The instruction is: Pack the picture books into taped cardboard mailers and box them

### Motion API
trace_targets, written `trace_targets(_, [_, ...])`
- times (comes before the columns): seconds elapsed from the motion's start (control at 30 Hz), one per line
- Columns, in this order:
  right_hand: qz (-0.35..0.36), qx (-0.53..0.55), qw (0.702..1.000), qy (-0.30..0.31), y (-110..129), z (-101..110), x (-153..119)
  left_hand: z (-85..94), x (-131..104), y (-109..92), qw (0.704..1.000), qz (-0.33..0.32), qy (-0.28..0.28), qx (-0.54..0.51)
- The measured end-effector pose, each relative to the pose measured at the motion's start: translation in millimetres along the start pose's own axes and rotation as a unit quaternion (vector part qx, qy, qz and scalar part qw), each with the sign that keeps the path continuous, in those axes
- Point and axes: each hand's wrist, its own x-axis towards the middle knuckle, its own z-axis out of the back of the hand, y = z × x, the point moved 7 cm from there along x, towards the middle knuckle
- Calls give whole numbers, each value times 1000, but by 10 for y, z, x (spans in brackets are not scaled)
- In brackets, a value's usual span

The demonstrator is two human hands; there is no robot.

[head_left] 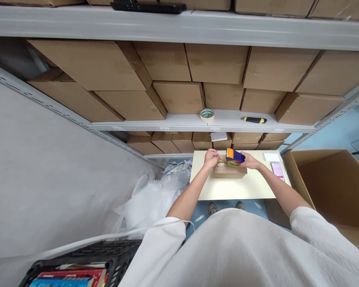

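Note:
A small brown cardboard box (229,172) lies on a pale yellow tabletop (206,191) in front of me. Over its top, my right hand (249,161) grips a blue and orange tape dispenser (235,155) with a roll of tape in it. At the box's far left corner is my left hand (211,158), fingers pinched together. Something shiny, like clear tape, shows by those fingertips, but what they hold is too small to make out. A glossy strip runs across the left part of the box top.
Shelves of cardboard boxes (217,61) rise ahead. A masking tape roll (207,116) and a utility knife (254,120) lie on the shelf edge. A phone (277,170) rests right on the table, beside a large open carton (332,187). White plastic wrap (155,199) and a black crate (113,263) are left.

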Motion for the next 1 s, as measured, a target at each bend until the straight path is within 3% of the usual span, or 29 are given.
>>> trace_targets(0.23, [-7,-82,996,30,207,24,-60,200,98,104,1000,-6,-10,6])
trace_targets(0.53, [-25,-171,985,20,156,253,-2,646,226,79,998,15,-55,19])
trace_targets(1.0, [-22,-181,981,58,342,268,70,671,195,173,999,9,-43,-18])
